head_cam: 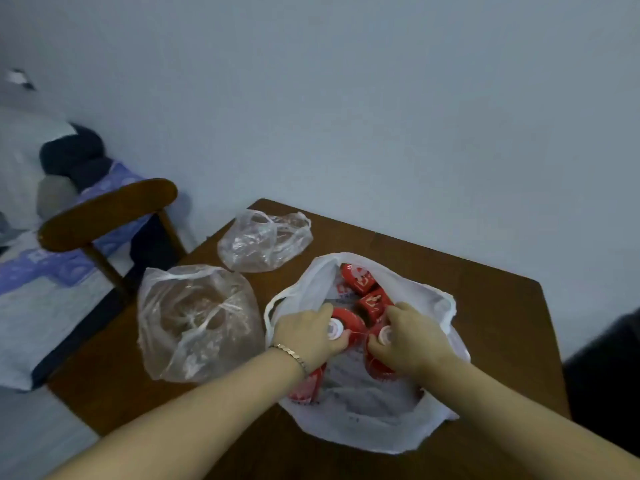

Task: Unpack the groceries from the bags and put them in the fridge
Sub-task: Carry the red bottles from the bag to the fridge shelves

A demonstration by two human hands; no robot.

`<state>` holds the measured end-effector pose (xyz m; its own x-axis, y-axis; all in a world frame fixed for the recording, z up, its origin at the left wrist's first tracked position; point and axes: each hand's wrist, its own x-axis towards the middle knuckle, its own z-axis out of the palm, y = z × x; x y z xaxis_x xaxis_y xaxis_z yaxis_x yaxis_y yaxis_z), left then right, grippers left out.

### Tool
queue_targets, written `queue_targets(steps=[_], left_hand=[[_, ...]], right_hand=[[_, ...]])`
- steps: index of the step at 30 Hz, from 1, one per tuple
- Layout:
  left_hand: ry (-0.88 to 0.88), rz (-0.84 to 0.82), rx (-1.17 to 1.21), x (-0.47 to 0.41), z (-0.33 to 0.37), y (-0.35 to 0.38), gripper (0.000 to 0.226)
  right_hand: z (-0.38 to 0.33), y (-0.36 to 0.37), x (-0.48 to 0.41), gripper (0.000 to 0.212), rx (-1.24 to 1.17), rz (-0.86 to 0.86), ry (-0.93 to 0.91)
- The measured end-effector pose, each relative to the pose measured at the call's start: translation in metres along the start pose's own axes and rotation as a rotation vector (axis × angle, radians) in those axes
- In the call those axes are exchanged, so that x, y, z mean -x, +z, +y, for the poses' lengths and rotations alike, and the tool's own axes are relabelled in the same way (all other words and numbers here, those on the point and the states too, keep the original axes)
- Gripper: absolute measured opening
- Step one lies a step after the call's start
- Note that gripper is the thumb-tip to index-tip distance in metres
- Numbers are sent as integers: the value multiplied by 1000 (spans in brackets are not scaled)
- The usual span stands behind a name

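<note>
While both hands are sunk in the mouth of the white bag [349, 403] on the brown table [498, 306], the left hand [308, 336] is clasped round a red carton with a white cap [335, 329] and the right hand [410, 337] round a second capped carton [385, 335], each mostly hidden by fingers. More red packs [360, 278] lie deeper inside, their print too blurred to read. Two clear bags [197, 320] sit to the left, contents a brown haze behind crinkled plastic.

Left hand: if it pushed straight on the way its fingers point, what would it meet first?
The left hand already grips a white-capped red pack; beyond that, probably the other red packs deeper in the white bag, though depth is unclear.
</note>
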<state>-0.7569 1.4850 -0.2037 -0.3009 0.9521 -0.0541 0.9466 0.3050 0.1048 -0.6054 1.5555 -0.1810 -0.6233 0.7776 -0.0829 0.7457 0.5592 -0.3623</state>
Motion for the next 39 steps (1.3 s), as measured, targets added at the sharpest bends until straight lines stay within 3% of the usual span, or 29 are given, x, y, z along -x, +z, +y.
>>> queue_targets(steps=[9,18,26,39], left_hand=[[-373,358,44,117,-23,-109,50],[-794,403,-12,339,-70,-144,41],[-1255,349,-136,641,-66,-122,44],[-2069,375,-211,1068,36,-112,41]], right_hand=[[-111,-48,42,14,39,-14,-451],[-264,-30,169,23,171,-27,-913],[-405,34,394,24,126,-114,-1344],[-563,112,823,20,-7,-405,-2059]])
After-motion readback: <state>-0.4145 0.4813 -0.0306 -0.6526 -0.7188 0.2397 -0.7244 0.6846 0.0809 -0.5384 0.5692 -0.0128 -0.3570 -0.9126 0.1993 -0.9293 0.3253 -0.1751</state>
